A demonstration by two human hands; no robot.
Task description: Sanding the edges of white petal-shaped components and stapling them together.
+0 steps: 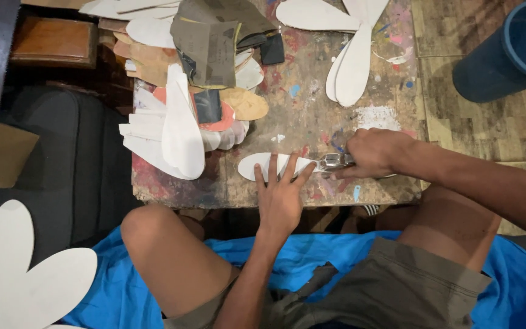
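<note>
two hands [281, 195] [372, 152] work one white insole [263, 166].

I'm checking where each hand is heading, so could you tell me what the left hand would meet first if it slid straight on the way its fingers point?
The left hand already presses the white sole cutout. Past it lies bare painted tabletop, then probably the pair of white cutouts at the far edge, though the line is approximate.
</note>
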